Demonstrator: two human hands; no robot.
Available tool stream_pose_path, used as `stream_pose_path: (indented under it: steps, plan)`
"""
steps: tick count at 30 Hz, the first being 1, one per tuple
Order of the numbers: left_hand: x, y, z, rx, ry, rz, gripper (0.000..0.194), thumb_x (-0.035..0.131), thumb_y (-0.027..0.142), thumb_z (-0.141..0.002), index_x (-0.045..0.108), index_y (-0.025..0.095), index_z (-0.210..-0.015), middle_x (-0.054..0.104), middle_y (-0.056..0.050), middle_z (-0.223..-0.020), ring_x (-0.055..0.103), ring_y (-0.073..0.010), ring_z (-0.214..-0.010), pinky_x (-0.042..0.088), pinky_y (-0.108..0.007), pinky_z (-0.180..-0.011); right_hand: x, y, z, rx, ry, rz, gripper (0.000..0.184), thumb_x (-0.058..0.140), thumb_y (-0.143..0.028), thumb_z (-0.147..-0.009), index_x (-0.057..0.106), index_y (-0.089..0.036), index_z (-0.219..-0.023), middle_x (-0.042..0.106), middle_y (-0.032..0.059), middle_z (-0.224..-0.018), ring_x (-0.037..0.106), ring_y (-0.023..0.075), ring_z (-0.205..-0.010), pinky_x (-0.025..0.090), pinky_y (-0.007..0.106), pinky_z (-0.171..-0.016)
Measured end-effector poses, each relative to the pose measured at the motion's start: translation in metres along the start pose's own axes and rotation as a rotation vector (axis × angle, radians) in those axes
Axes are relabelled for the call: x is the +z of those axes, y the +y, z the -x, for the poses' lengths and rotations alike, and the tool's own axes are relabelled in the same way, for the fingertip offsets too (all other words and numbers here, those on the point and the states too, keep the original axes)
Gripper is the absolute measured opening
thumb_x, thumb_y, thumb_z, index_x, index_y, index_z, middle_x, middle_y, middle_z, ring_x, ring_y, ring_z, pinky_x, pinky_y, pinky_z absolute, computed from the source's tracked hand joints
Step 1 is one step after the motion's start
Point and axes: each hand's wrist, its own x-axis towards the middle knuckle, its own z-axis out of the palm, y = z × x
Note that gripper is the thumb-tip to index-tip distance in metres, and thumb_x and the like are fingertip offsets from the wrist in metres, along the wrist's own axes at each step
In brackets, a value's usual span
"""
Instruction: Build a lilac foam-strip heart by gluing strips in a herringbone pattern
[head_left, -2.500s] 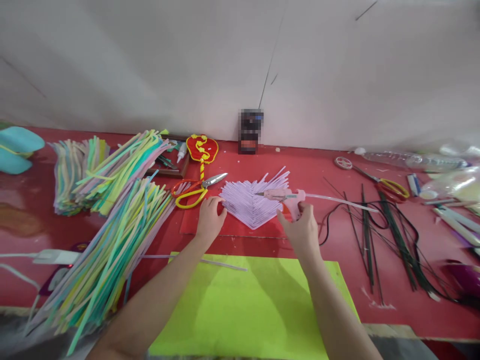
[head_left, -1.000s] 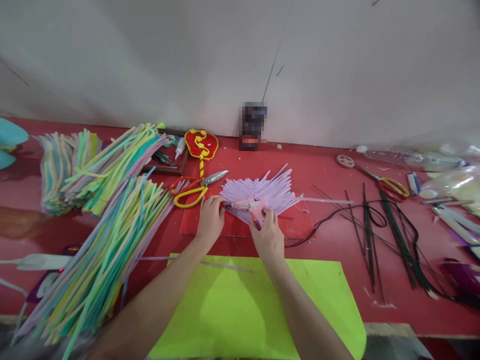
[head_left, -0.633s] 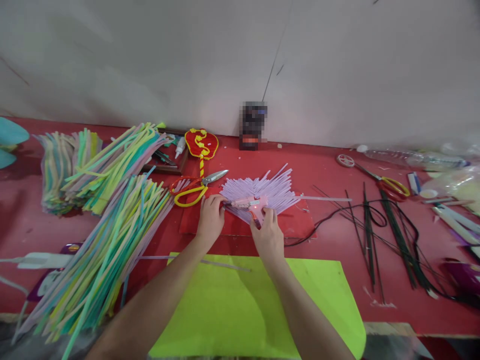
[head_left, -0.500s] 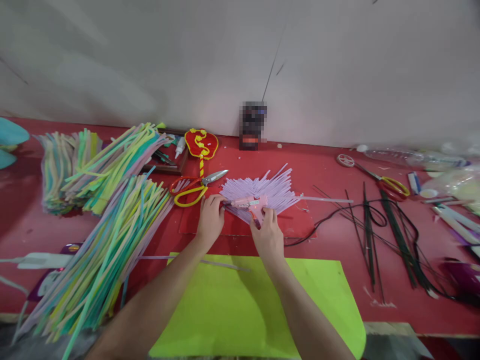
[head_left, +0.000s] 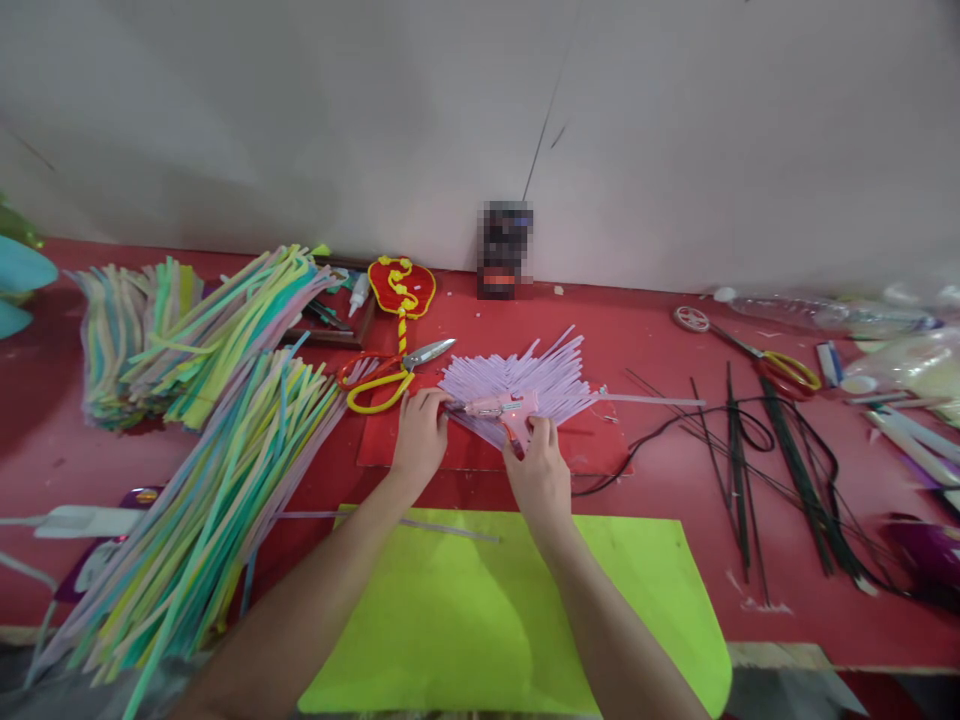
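My right hand (head_left: 541, 468) is closed around the grip of a pink hot glue gun (head_left: 517, 404), whose nozzle points left. At the nozzle end my left hand (head_left: 421, 430) has its fingertips pinched together; what sits between them is too small to make out. Under the glue gun lies a fan of lilac pipe cleaners (head_left: 551, 370) in a leaf-like shape, on a red board (head_left: 592, 455). A pale thin rod (head_left: 652, 399) extends rightward behind the gun. Scissors with red and yellow handles (head_left: 390, 380) rest just beyond my left hand.
Bundles of coloured pipe cleaners (head_left: 217, 500) cover the left side. A lime-green sheet (head_left: 450, 620) lies in front. Dark stems (head_left: 739, 480), a black cord (head_left: 660, 430) and second scissors (head_left: 780, 368) lie right. A red-and-yellow ornament (head_left: 401, 287) and a pixelated object (head_left: 505, 250) stand farther back.
The glue gun and my right hand have shifted very slightly to the right. My left hand stays pinched in almost the same place.
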Motion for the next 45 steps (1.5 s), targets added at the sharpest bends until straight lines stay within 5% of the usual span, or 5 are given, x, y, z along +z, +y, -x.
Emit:
stream_pose_path:
  steps: [45]
  plan:
    - [-0.001, 0.003, 0.000, 0.001, -0.009, -0.039, 0.023, 0.049, 0.006, -0.082, 0.058, 0.021, -0.096, 0.061, -0.006, -0.104, 0.055, -0.0222, -0.106, 0.033, -0.048, -0.104, -0.009, 0.011, 0.007, 0.000, 0.018, 0.078, 0.023, 0.050, -0.024, -0.084, 0.044, -0.020, -0.105, 0.058, 0.0075, -0.106, 0.062, 0.0169, -0.075, 0.034, 0.026, -0.050]
